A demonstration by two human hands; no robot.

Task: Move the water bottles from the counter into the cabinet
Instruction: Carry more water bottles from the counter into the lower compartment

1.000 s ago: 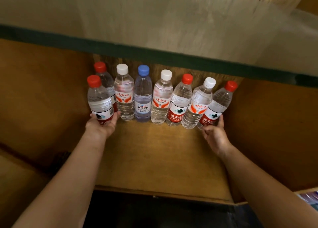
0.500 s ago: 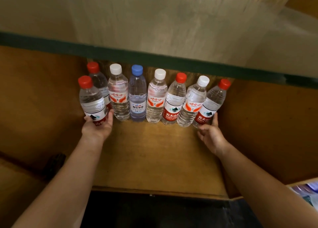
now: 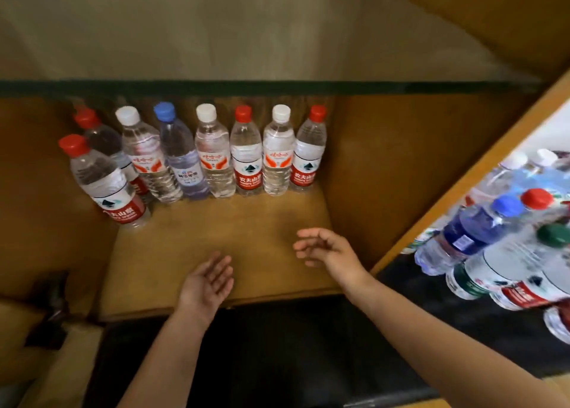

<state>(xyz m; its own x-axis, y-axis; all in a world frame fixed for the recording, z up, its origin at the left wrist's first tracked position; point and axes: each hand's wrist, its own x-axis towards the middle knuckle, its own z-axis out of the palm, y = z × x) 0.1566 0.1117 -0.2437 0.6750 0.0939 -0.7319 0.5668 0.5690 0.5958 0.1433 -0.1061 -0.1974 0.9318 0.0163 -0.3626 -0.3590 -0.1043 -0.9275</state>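
Note:
Several water bottles stand in a row at the back of the wooden cabinet floor. A red-capped bottle stands in front at the left end, and another red-capped bottle closes the row on the right. A blue-capped bottle is among them. My left hand hovers palm-up near the cabinet's front edge, fingers relaxed, holding nothing. My right hand hangs beside it with loosely curled fingers, also empty. At the right, blurred, several more bottles are bunched together.
The cabinet's right side wall and a pale wooden edge separate the shelf from the bottles on the right. A dark floor area lies below the cabinet front. A dark hinge-like fitting sits at lower left.
Both hands have let go of the end bottles and pulled back toward the cabinet's front edge. The view has swung right, revealing more bottles there.

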